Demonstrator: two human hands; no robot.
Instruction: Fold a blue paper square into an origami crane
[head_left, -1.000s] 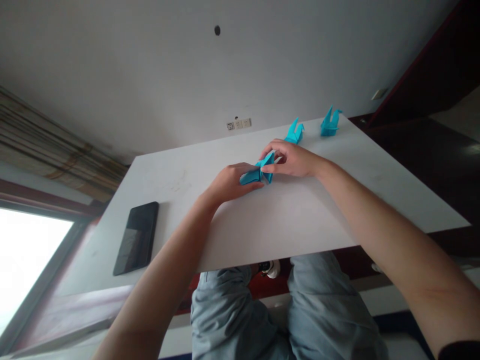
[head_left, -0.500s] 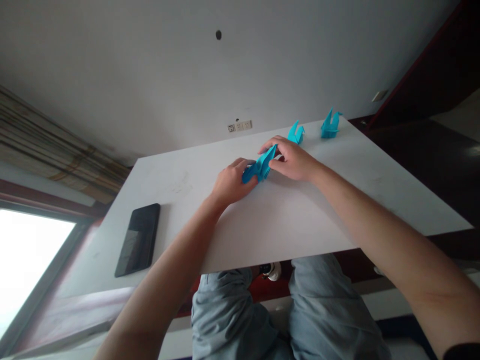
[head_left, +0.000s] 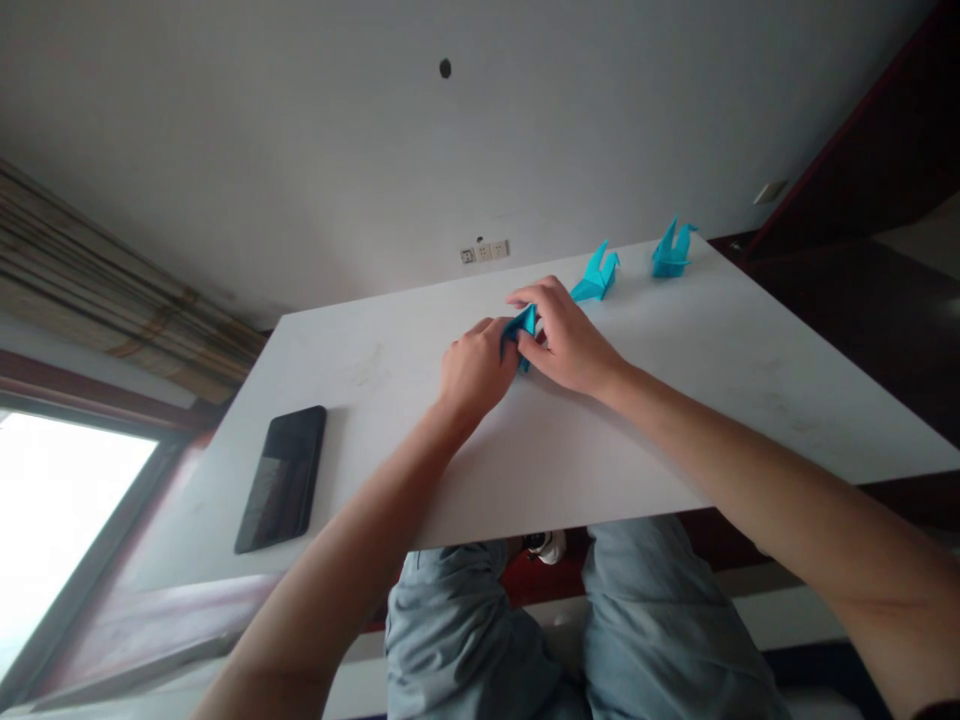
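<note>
Between my hands is a piece of folded blue paper [head_left: 523, 322], partly hidden by fingers. My left hand [head_left: 478, 368] grips its left side, fingers closed on it. From the right, my right hand [head_left: 562, 335] pinches the paper between thumb and fingers. Just beyond my right hand stands a blue origami crane [head_left: 598, 275] with raised points. Farther right, near the table's far corner, is a second origami crane [head_left: 672, 255] of the same blue.
The white table [head_left: 360, 440] meets a wall with sockets [head_left: 484, 252] at its far edge. A black phone [head_left: 282, 480] lies at the left. My legs [head_left: 457, 620] are under the near edge; a curtain [head_left: 120, 290] and window [head_left: 67, 530] are at the left.
My hands have come closer together around the folded paper, covering more of it. The paper's wide point looks shorter and more upright. The whole view has shifted slightly.
</note>
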